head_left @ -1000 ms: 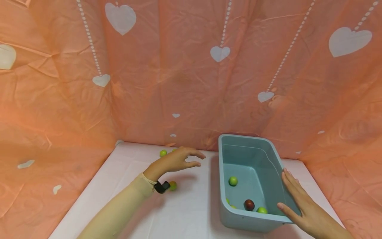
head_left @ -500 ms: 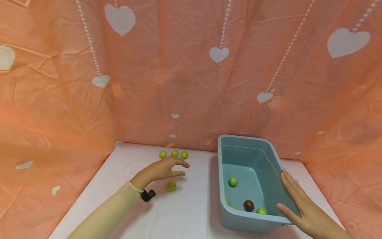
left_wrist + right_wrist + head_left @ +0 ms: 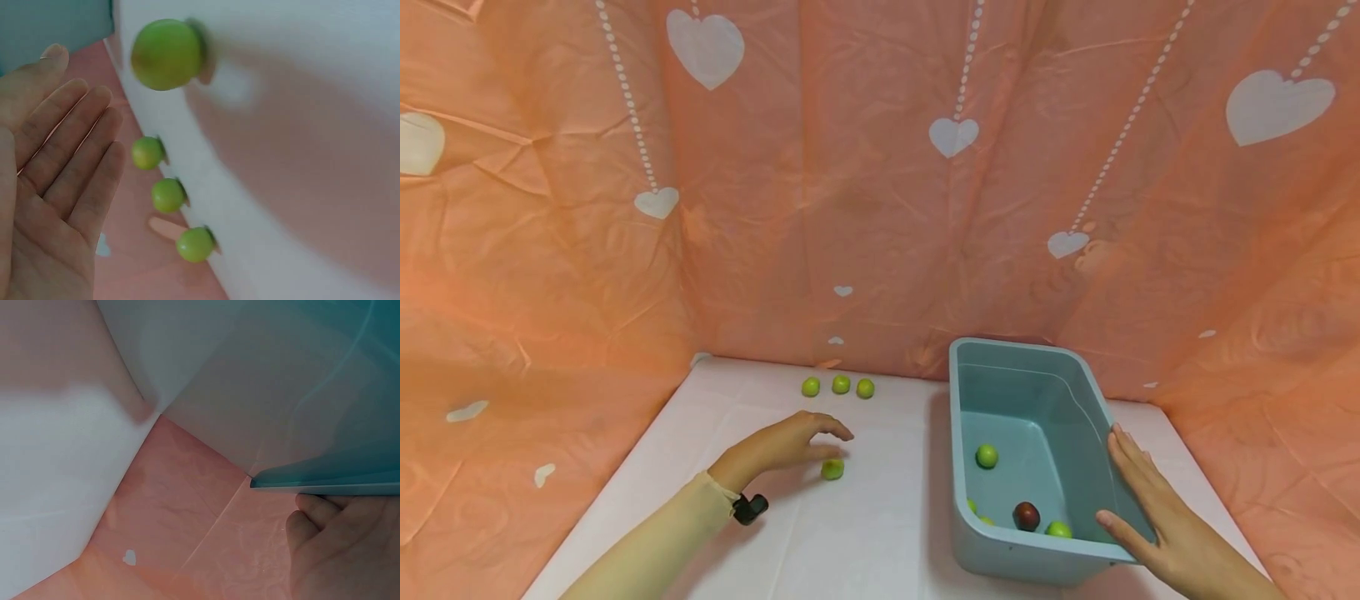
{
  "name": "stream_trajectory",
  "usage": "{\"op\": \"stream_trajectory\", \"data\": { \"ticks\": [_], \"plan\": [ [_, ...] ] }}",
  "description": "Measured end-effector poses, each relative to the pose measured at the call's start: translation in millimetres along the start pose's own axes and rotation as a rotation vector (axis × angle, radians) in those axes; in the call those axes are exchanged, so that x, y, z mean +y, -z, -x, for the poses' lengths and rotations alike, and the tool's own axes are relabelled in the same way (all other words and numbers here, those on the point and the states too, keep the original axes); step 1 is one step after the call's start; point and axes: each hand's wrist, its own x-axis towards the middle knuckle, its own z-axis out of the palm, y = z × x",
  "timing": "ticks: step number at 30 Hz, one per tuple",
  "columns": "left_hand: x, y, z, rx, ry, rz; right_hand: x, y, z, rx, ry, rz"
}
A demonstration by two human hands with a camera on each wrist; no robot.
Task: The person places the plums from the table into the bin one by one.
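Observation:
My left hand [image 3: 775, 450] hovers low over the white table, fingers extended and thumb apart. Just beside its thumb in the head view lies a small round green fruit [image 3: 832, 469]. The left wrist view shows that fruit [image 3: 165, 55] with a brownish patch, and nothing in the palm. My right hand [image 3: 1168, 517] rests on the right rim of a grey-blue plastic bin [image 3: 957, 425], fingers straight along it and thumb near the front corner. Inside the bin are a green fruit [image 3: 987, 456], a dark red one [image 3: 1026, 516] and further green ones, partly hidden by the walls.
At the table's back edge three green fruits [image 3: 841, 384] sit in a row. The white tabletop [image 3: 865, 533] runs between my left arm and the bin. Orange sheeting [image 3: 857, 208] with heart prints encloses the back and both sides.
My left hand has moved left and toward me, away from the bin and down beside the lone green fruit. The row at the back has come into full view. My right hand stays on the bin.

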Motion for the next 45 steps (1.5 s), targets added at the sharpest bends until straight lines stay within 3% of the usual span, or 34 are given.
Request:
{"op": "stream_trajectory", "data": {
  "ticks": [5,13,17,29,45],
  "plan": [
    [-6.3,-4.1,5.3,-0.009,0.001,0.002,-0.2,-0.1,0.0,-0.014,-0.031,-0.002],
    [-13.6,-9.6,12.0,-0.036,0.035,0.034,-2.2,1.5,-1.1,-0.008,0.001,-0.006],
    [-16.4,-13.0,14.5,-0.032,0.019,0.023,-2.4,1.5,-1.0,-0.006,0.001,-0.003],
    [-20.0,-18.5,15.9,-0.002,-0.032,-0.011,-1.9,1.2,0.0,-0.015,-0.015,-0.004],
    [-20.1,-18.1,13.7,-0.013,0.003,0.022,-1.7,1.2,0.4,-0.015,-0.019,-0.005]
  ]
}}
